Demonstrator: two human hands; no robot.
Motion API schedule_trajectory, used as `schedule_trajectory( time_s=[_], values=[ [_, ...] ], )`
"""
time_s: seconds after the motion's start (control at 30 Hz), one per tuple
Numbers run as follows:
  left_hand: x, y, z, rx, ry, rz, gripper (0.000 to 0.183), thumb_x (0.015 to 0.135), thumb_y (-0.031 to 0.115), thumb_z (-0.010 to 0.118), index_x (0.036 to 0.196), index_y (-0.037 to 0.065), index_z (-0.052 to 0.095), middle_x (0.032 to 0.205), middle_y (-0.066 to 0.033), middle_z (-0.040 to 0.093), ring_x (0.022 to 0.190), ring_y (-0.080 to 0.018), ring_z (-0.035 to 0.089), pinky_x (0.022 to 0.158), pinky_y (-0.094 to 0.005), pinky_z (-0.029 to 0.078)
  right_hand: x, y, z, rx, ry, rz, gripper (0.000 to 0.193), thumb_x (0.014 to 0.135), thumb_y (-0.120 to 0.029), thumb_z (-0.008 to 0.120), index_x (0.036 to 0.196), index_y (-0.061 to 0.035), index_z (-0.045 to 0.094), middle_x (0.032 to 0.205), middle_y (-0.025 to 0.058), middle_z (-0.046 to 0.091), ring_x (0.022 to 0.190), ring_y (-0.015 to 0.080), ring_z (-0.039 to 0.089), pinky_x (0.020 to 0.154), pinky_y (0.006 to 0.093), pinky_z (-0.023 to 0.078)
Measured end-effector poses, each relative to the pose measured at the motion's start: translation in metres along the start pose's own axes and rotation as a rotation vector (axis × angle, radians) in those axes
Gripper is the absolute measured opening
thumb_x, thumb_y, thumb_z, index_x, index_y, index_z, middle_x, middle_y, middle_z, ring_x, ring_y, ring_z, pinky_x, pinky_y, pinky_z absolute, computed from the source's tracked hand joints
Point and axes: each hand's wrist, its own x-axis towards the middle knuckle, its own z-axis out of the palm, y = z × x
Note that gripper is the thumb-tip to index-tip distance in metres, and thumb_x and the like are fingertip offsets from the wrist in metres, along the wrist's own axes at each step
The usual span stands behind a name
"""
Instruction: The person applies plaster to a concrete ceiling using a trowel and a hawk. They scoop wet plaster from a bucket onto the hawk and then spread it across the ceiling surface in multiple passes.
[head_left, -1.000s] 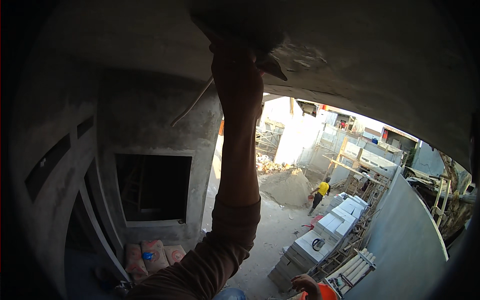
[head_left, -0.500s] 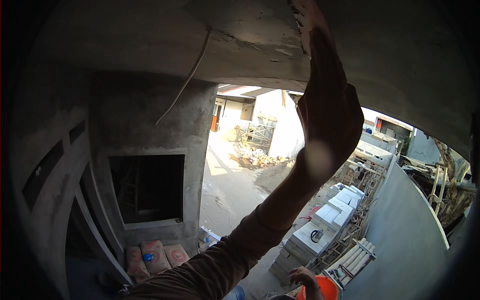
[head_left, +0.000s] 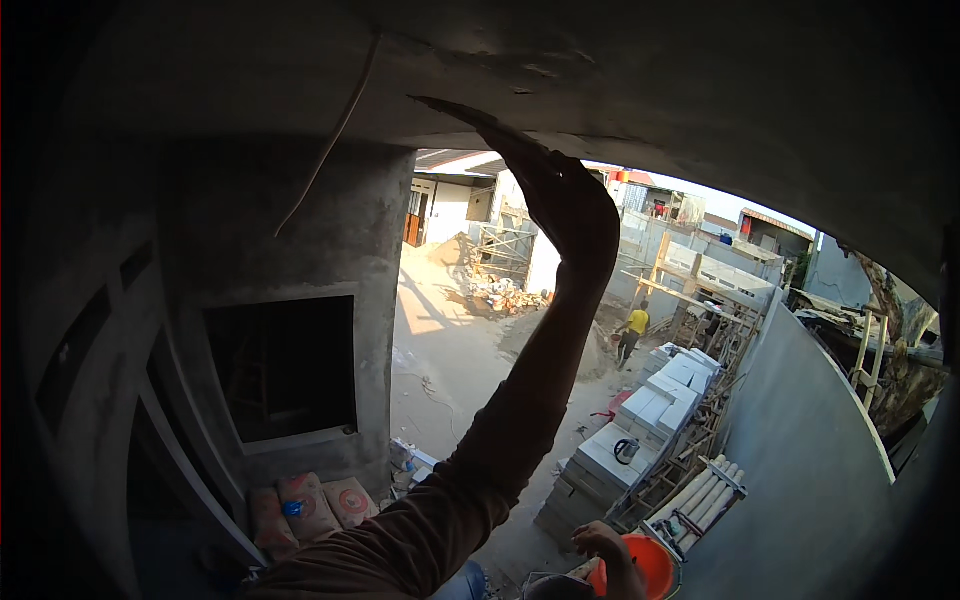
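head view, looking down off a high spot: raised hand (head_left: 568,205) (left, judging by the sleeve coming up from lower left) has its grip wrapped around a flat trowel (head_left: 470,122), blade pressed to the grey plaster underside of the ceiling slab (head_left: 640,80). right hand (head_left: 605,545) low at the bottom edge, over or on the rim of an orange bucket (head_left: 650,565), can't tell if its grip is pinching anything. thin cable (head_left: 330,150) hangs off the slab by the grey column (head_left: 300,240). far below, white blocks (head_left: 650,410), cement sacks (head_left: 305,505), a person in yellow (head_left: 633,330). risk: wet plaster or the trowel dropping on whoever's below if the hold slips; overreach at height could tip balance.
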Motion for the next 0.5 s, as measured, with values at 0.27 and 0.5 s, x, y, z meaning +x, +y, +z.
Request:
schedule_trajectory(
  time_s=[0.27, 0.5],
  values=[
    [-0.006, 0.01, 0.116, -0.109, 0.047, 0.095, 0.082, 0.086, -0.014, 0.037, 0.157, 0.006, 0.003, 0.163, -0.0224, 0.004, 0.148, -0.0409, 0.017, 0.12, -0.0427, 0.022, -0.142, -0.07, -0.008, 0.233, 0.313, -0.55, 0.027, 0.088, -0.002, 0.056, 0.114, -0.0043, 0.062, 0.117, 0.0158, 0.061, 0.104, 0.0238, 0.061, 0.088, 0.034, 0.048],
    [-0.117, 0.0, 0.054, -0.084, -0.124, -0.163, 0.066, 0.094, -0.005, 0.038, 0.156, 0.003, 0.016, 0.154, -0.0231, 0.034, 0.13, -0.0327, 0.052, 0.099, -0.0393, 0.046, -0.23, -0.142, 0.005, 0.232, 0.532, -0.779, 0.036, 0.089, 0.008, 0.052, 0.122, -0.0032, 0.056, 0.127, 0.0144, 0.054, 0.114, 0.0229, 0.053, 0.094, 0.0339, 0.044]
  ],
)
